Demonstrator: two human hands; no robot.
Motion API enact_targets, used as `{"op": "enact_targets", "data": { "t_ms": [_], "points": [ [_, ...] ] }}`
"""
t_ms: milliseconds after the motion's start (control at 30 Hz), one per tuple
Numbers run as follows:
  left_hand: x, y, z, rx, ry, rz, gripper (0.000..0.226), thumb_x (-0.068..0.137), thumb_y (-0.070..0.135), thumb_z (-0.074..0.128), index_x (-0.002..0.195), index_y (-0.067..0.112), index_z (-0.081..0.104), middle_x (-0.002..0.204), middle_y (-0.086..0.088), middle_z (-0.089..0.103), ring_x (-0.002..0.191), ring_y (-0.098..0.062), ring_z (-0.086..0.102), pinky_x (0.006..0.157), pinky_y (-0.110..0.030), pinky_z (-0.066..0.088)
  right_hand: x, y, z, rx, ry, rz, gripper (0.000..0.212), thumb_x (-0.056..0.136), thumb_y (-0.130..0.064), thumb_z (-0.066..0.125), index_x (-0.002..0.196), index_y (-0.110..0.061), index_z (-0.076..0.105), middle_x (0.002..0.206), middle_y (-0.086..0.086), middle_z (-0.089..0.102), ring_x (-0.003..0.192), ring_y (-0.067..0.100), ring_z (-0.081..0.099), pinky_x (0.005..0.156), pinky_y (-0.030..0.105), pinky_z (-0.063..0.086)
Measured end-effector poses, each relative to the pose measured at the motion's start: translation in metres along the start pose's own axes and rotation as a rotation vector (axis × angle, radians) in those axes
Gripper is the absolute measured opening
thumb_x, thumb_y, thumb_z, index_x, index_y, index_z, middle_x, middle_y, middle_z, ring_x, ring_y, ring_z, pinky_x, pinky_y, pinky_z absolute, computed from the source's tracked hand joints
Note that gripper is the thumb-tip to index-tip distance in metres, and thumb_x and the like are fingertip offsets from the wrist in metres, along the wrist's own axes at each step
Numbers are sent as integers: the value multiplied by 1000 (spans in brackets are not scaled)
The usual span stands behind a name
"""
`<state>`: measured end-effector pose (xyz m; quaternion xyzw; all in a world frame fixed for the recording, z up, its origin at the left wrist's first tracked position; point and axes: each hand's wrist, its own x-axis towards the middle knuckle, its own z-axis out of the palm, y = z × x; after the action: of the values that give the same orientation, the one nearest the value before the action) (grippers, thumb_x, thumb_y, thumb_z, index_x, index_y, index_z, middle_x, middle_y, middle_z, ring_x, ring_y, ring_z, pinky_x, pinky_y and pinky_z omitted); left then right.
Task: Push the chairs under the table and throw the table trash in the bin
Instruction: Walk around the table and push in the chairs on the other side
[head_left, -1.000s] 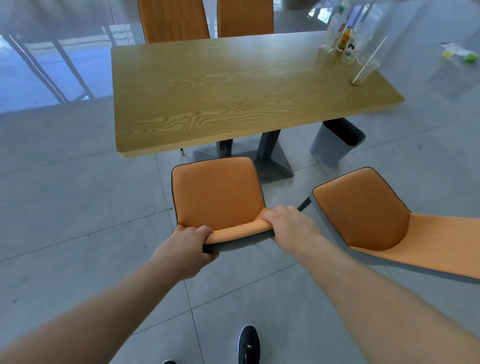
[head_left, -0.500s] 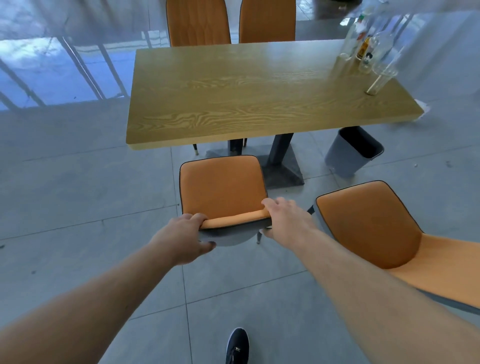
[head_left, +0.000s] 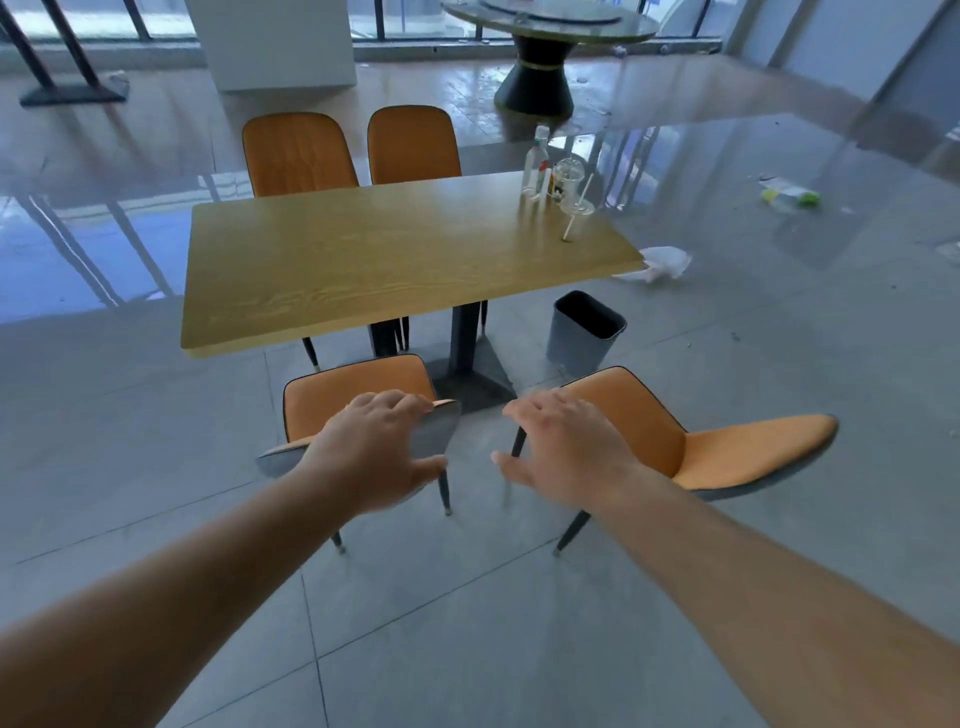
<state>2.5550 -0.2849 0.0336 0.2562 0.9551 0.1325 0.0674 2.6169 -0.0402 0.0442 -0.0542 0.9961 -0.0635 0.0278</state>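
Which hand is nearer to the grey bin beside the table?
Right. The right hand hangs open just below the bin; the left hand rests farther left, on a chair back.

Two orange chairs stand out from the near edge of the wooden counter, backs toward the camera | two more are tucked in at the far side | clear bottle, lidded cup and straw clustered at the counter's far right corner | grey bin, open and upright, on the floor beside the pedestal.
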Motion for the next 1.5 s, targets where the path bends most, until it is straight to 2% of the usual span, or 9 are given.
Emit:
{"op": "enact_targets", "data": {
  "t_ms": [133, 267, 433, 667, 800, 1000, 1133, 1367, 1500],
  "points": [
    [-16, 80, 3, 35, -26, 65, 81, 84, 75, 60, 151, 35, 40, 153, 8, 48, 141, -19, 39, 109, -40, 40, -67, 42, -31, -8, 44, -14, 62, 93, -68, 47, 136, -23, 56, 129, 1, 63, 123, 23, 53, 109, 43, 41],
    [-9, 174, -9, 199, -46, 166, 83, 84, 78, 57, 153, 38, 35, 157, 7, 43, 143, -19, 38, 109, -38, 41, -133, 119, -70, -11, 109, 36, 62, 92, -68, 48, 135, -24, 56, 129, 2, 62, 125, 27, 51, 114, 47, 34],
    [29, 309, -13, 131, 9, 120, 83, 83, 79, 58, 151, 36, 38, 153, 5, 48, 139, -20, 43, 106, -41, 43, -199, 245, -111, 16, 214, 125, 64, 90, -68, 51, 137, -23, 53, 126, 4, 62, 118, 28, 54, 104, 46, 42],
    [58, 465, 74, 5, -41, 158, 81, 81, 76, 63, 149, 42, 36, 156, 9, 44, 142, -20, 37, 109, -45, 43, -264, 389, -100, 13, 81, 212, 66, 90, -65, 56, 141, -23, 47, 134, 6, 55, 124, 29, 48, 105, 46, 42],
    [78, 483, 118, 48, -80, 222, 82, 79, 80, 61, 148, 47, 33, 154, 13, 45, 139, -18, 41, 107, -42, 44, -245, 440, -89, 21, 13, 192, 68, 90, -66, 54, 143, -25, 42, 139, 4, 51, 128, 27, 44, 106, 44, 41],
    [165, 478, 163, 44, -121, 176, 85, 80, 81, 56, 152, 41, 34, 155, 11, 44, 140, -20, 41, 109, -41, 42, -196, 491, -44, 43, -71, 169, 71, 90, -64, 57, 147, -26, 41, 144, 2, 48, 131, 25, 40, 105, 42, 38],
    [217, 477, 196, 25, -157, 129, 86, 79, 83, 54, 151, 41, 33, 154, 11, 45, 138, -20, 43, 106, -39, 44, -156, 527, -16, 12, -169, 108, 79, 89, -63, 61, 153, -24, 36, 152, 4, 44, 139, 27, 35, 111, 43, 32],
    [241, 467, 259, -19, -315, -90, 93, 73, 84, 64, 150, 43, 33, 152, 13, 46, 135, -17, 46, 105, -39, 47, -96, 561, 39, 9, -280, -55, 81, 85, -63, 69, 151, -27, 37, 148, 2, 47, 137, 28, 41, 109, 50, 40],
    [235, 456, 285, -94, -405, -234, 83, 73, 71, 73, 145, 47, 38, 136, 18, 53, 119, -12, 52, 98, -35, 49, -66, 565, 72, -57, -419, -184, 82, 82, -59, 73, 151, -34, 37, 148, 1, 46, 136, 30, 41, 107, 61, 40]
  ]
}}
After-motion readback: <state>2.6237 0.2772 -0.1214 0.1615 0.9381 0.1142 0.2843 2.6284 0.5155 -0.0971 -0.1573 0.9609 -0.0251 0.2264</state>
